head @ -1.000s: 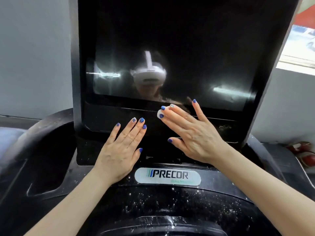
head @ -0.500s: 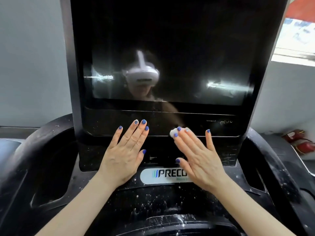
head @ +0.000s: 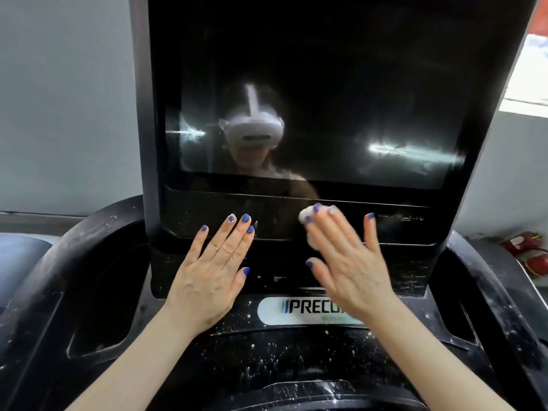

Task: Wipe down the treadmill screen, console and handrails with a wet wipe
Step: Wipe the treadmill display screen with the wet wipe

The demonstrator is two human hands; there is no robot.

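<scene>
Where hands [head: 350,262] press: PRECOR label [head: 308,310].

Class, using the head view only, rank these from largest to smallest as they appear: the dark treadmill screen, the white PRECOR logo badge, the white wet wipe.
1. Dark glossy treadmill screen
2. White oval PRECOR logo badge, partly hidden by the right hand
3. Crumpled white wet wipe, mostly covered by that hand's fingers

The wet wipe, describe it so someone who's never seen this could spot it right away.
Find the big black screen, then the dark panel below it. There the right hand presses flat on a small white wad, the wipe, the only white thing on that panel, peeking past the fingertips.
</scene>
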